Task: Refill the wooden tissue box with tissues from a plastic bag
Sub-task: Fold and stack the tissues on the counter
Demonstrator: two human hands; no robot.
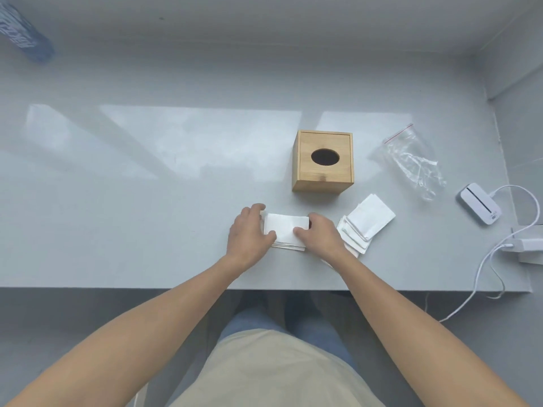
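Note:
A small stack of folded white tissues (286,230) lies on the grey table near its front edge. My left hand (249,233) grips the stack's left end, thumb on top. My right hand (320,236) grips its right end the same way. Behind them stands the wooden tissue box (323,163), upright, with a dark oval hole in its lid. A second, fanned pile of white tissues (367,221) lies just right of my right hand. The clear plastic zip bag (411,160) lies crumpled and flat to the right of the box.
A white device (480,208) with a cable sits at the right edge, and a white adapter (526,249) with cords lies in front of it. A blue patterned object (23,30) shows at the far left corner. The table's front edge (176,287) runs just under my forearms.

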